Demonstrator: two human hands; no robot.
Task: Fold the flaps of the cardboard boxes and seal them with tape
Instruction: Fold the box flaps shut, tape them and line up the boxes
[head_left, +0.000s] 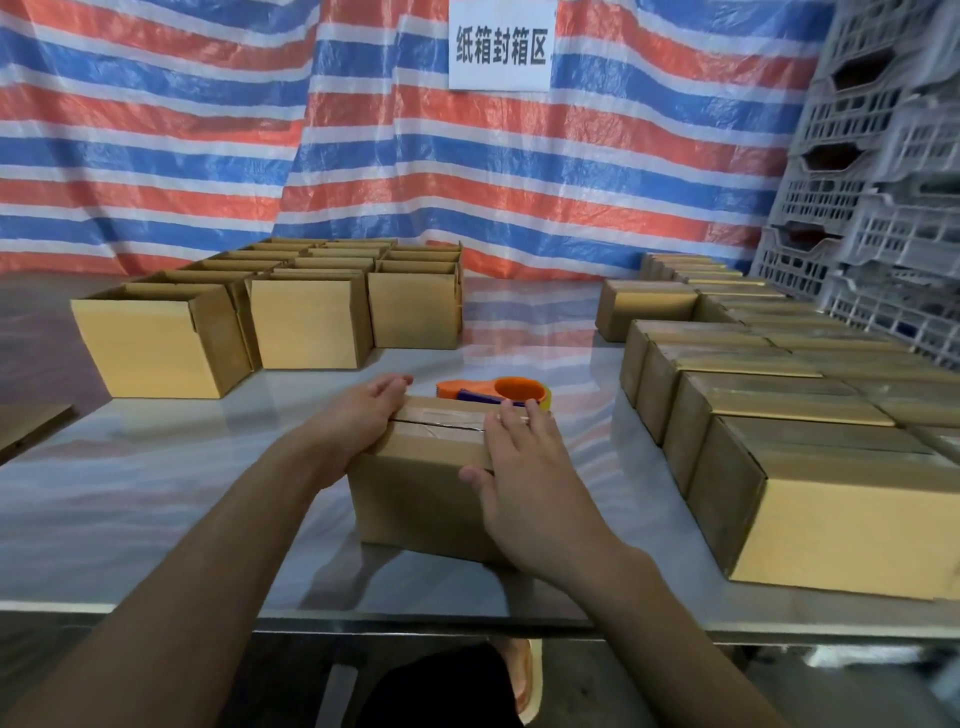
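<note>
The box (415, 499) sat in the middle of the surface (182, 493), just in front of the person, flaps down and a strip of clear tape (447, 418) along the top seam. The left hand (371, 410) lay on the box's left top edge, its fingers (389, 389) straight and close together, holding nothing. The right hand (524, 467) lay flat on the right of the top, fingers spread over the tape and thumb on the front face, pressing rather than gripping. An orange dispenser (493, 391) lay just behind the box. Open boxes (306, 322) stood to the rear left and sealed boxes (779, 415) in rows to the right. The box looked light and probably empty, with stiff walls, but the top would likely give along the seam if pushed hard in the middle. The tape looked slick, so palms might slide on it. The box was best taken by its two short ends, a flat hand on each, or by the lower corners, keeping weight off the seam
</note>
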